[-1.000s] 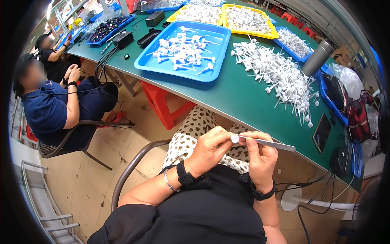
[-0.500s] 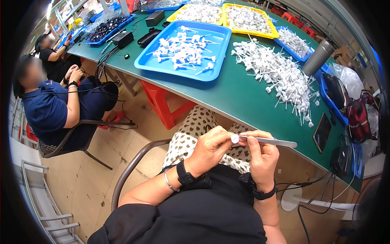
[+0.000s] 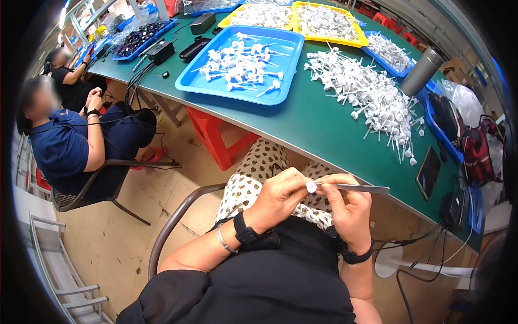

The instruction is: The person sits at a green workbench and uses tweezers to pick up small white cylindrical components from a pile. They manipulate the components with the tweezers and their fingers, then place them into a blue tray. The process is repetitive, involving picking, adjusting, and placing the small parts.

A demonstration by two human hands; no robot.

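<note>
**Small white part [image 3: 311, 187] pinched above the lap, metal tool [image 3: 361, 188] alongside**

The left hand [image 3: 281, 197] is closed in a fingertip pinch on the part, its round face showing; the fingers hide the rest. The right hand [image 3: 348, 208] grips the slim tool between thumb and fingers, near end by the part; whether they touch cannot be told.

The part looks like light, fairly stiff plastic, probably smooth enough to slip if pinched loosely. Judging by similar pieces in the loose pile [image 3: 372, 94], the thin stem would bend or snap first, so the round head seems the safer hold. The tool looks hard and flat, best held along its wide faces.

Both hands are on the lap side of the bench [image 3: 324, 129]; the tool's far end crosses its front edge in this view. A green strip runs between the blue tray [image 3: 208, 90] and the pile, while a phone [image 3: 428, 173] narrows the right side.
</note>
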